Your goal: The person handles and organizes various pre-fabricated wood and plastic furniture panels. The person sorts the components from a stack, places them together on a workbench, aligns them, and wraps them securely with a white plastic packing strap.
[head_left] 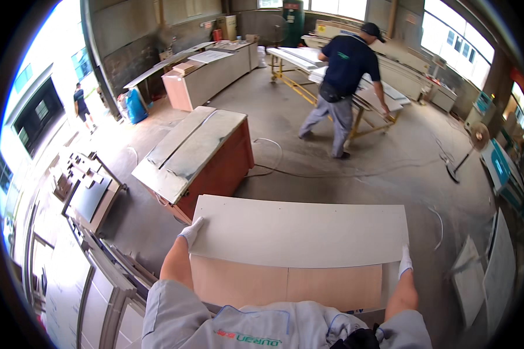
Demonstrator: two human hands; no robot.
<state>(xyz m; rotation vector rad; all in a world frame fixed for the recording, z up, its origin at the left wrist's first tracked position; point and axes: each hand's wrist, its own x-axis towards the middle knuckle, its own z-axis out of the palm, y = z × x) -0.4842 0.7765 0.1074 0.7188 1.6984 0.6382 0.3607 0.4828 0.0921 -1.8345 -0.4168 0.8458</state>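
A long off-white board (300,232) stretches across in front of me, with small dark dots along its far edge. My left hand (191,230), in a white glove, is closed on its left end. At the right end my right hand (405,263), gloved in white too, grips the edge; its fingertips are partly hidden. Under the board's near edge show pale wood-coloured panels (239,280), with a seam between them. What lies under the board's far part is hidden.
A red-sided workbench (215,168) stands ahead to the left. Beyond, a co-worker (346,75) leans over a yellow-framed table (300,86) with sheets. A cart (93,195) and stacked panels (102,291) are left; leaning boards (498,273) and a pedestal fan (478,136) right. Hoses (332,174) cross the floor.
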